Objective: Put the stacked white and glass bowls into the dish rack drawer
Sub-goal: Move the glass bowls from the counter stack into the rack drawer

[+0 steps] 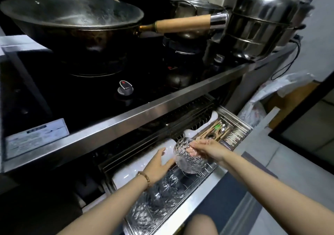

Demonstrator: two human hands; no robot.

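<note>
Right hand (209,149) clamped on the clear cut-glass bowl (188,160): thumb on the rim, fingers inside, visible through the glass. I see the bowl tilted, mouth toward 2 o'clock, over the front wire row of the pulled-out stainless dish rack drawer (197,189), which sits at 6 o'clock in my view. Can't tell if the bowl touches the wires. Left hand (159,164) is at 9 o'clock of the bowl, fingers straight and apart, holding nothing, palm on the white ceramic dishes (133,171) in the drawer's back row; its fingertips are just beside the glass. Brown bead bracelet (144,177) on that wrist. More cut-glass bowls (159,196) lie in the front row, at 7 o'clock of the held one. Cutlery compartment with chopsticks (215,132) at 1 o'clock of it. On the table above: lidded dark wok (72,17) at 10 o'clock, stacked steel steamer pot (258,23) at 2 o'clock, silver stove knob (125,87) between.
</note>
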